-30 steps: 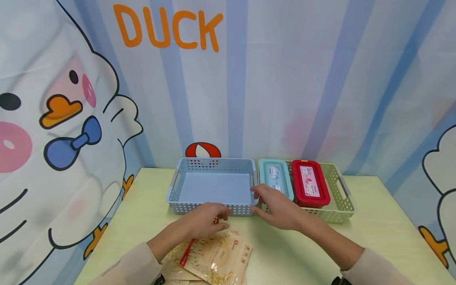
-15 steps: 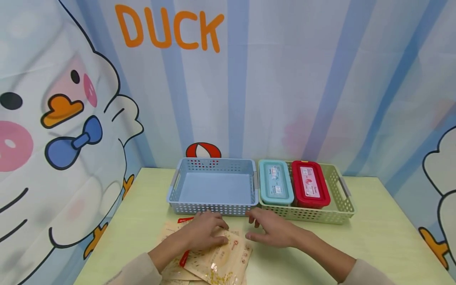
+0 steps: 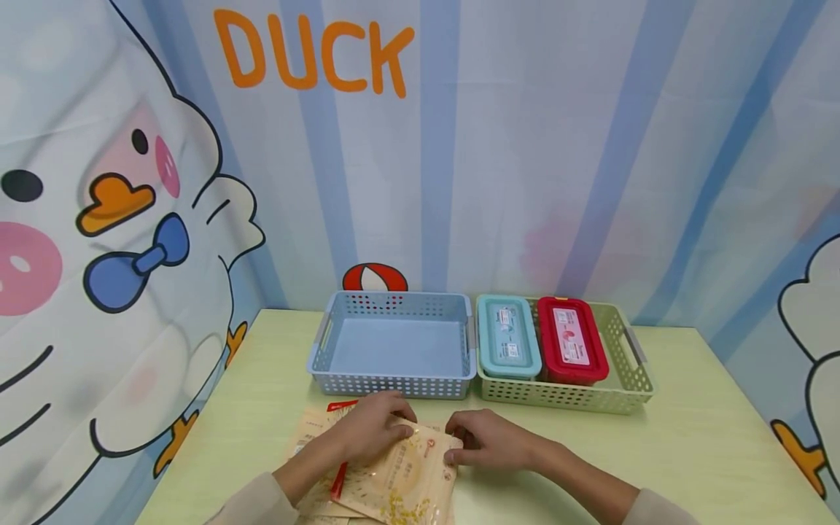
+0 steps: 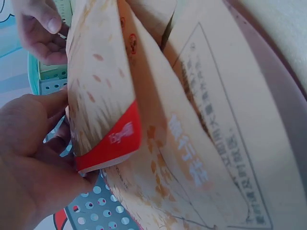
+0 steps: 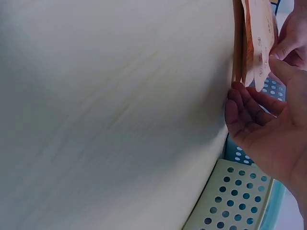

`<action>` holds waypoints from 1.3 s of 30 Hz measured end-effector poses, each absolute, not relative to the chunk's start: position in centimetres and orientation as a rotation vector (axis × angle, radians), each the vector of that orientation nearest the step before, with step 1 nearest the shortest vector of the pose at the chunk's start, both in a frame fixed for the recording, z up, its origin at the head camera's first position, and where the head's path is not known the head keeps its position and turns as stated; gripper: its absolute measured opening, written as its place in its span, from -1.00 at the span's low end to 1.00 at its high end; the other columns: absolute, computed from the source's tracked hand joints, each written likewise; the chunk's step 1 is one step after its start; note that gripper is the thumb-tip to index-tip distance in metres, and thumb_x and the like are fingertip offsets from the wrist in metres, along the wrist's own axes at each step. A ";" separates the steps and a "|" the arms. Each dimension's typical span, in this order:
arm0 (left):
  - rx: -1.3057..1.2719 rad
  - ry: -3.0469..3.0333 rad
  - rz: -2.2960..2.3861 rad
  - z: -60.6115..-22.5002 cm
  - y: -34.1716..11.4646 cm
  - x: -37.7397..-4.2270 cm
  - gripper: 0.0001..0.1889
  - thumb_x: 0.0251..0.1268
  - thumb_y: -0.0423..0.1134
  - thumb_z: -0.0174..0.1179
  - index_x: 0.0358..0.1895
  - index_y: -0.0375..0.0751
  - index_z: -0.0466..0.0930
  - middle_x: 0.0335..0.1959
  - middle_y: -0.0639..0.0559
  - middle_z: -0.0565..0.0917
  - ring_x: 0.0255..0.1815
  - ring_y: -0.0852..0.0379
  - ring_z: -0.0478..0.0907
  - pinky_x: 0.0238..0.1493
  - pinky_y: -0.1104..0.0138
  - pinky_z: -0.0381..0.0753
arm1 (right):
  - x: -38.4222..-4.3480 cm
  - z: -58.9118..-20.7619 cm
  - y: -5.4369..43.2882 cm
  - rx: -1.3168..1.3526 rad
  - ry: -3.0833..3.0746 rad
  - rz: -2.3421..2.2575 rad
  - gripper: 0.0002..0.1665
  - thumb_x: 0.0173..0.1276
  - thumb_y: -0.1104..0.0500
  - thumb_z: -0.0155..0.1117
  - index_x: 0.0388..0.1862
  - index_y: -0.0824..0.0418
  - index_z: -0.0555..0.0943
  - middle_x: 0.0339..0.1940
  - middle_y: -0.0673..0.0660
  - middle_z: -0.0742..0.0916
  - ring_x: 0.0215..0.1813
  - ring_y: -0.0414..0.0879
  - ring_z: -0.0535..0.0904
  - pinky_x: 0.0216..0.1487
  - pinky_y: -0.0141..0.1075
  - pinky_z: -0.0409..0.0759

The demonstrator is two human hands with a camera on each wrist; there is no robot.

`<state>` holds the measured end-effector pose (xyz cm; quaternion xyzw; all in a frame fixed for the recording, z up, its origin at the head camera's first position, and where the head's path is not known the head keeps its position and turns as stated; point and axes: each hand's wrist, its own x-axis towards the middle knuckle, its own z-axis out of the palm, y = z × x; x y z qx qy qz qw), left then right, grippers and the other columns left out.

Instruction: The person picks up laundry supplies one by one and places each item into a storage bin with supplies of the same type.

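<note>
Several flat beige packets with printed grain patterns and red corners lie stacked at the table's front. My left hand [image 3: 375, 429] pinches the far edge of the top packet [image 3: 410, 477], thumb on its face. Seen from the left wrist, this packet [image 4: 98, 86] is lifted off the ones below, its red corner hanging close by the fingers. My right hand [image 3: 495, 441] holds the same packet at its far right corner. In the right wrist view the right thumb lies on the packet [image 5: 260, 43] and the curled fingers reach beneath its edge.
Behind the packets stands a blue perforated basket [image 3: 392, 385] with a bare floor. Beside it on the right, a green basket [image 3: 610, 397] holds a turquoise-lidded box [image 3: 508, 335] and a red-lidded box [image 3: 571, 339]. A printed curtain [image 3: 499, 146] hangs behind the table.
My right hand has come down from beside the baskets to the top packet's right corner and taken hold of it. My left hand has settled on the far edge, which now rises slightly.
</note>
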<state>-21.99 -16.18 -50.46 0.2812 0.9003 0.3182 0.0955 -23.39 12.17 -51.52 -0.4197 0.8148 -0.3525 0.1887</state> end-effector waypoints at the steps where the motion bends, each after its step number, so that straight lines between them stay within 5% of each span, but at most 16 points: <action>1: 0.830 2.660 0.962 -50.4 -16.2 -22.0 -0.91 0.53 -0.19 0.33 -0.06 -0.04 0.78 -0.14 0.21 0.67 0.00 0.10 0.65 0.08 0.17 0.67 | -23.3 -51.6 12.1 -1.159 2.285 -0.997 -0.59 0.55 -0.08 0.37 0.06 0.24 0.63 -0.29 -0.17 0.69 -0.28 -0.37 0.57 -0.21 -0.39 0.62; 11: 0.877 2.631 1.044 -49.9 -16.7 -21.8 -0.93 0.57 -0.15 0.29 -0.15 0.02 0.73 -0.23 0.30 0.64 -0.11 0.24 0.66 -0.01 0.26 0.69 | -22.6 -52.0 11.9 -1.093 2.206 -1.149 -0.83 0.58 0.04 0.36 -0.12 0.11 0.64 -0.41 -0.10 0.72 -0.39 -0.31 0.58 -0.32 -0.42 0.56; 18: 0.873 2.590 0.999 -48.7 -17.0 -21.7 -0.94 0.62 -0.14 0.24 -0.09 0.05 0.68 -0.22 0.28 0.69 -0.23 0.33 0.65 -0.16 0.28 0.66 | -22.3 -52.1 11.7 -0.959 1.965 -1.402 -0.85 0.62 0.23 0.26 -0.03 0.33 0.59 -0.27 0.12 0.84 -0.28 -0.05 0.81 -0.19 -0.21 0.76; 22: 0.879 2.611 0.875 -47.9 -16.9 -21.8 -0.92 0.61 -0.04 0.24 -0.07 0.14 0.69 -0.20 0.32 0.70 -0.25 0.36 0.62 -0.12 0.25 0.66 | -22.0 -51.8 11.6 -0.892 1.876 -1.488 -0.84 0.61 0.28 0.25 -0.02 0.41 0.57 -0.21 0.22 0.85 -0.22 -0.07 0.82 -0.16 -0.12 0.80; 30: 0.938 2.593 0.810 -47.3 -15.7 -22.2 -0.77 0.50 0.17 0.30 -0.03 0.20 0.77 -0.21 0.41 0.71 -0.21 0.37 0.61 -0.11 0.29 0.64 | -22.0 -51.0 11.3 -0.906 1.925 -1.479 -0.87 0.61 0.27 0.25 -0.06 0.36 0.59 -0.25 0.18 0.85 -0.27 -0.11 0.79 -0.21 -0.23 0.77; 39: 0.982 2.517 0.888 -46.3 -15.5 -22.4 -0.82 0.62 0.07 0.20 -0.16 0.19 0.73 -0.42 0.33 0.64 -0.45 0.31 0.50 -0.32 0.35 0.52 | -21.9 -49.7 11.3 -0.876 2.049 -1.468 -0.87 0.63 0.22 0.26 0.04 0.25 0.62 -0.16 0.08 0.83 -0.16 -0.07 0.79 -0.18 -0.16 0.78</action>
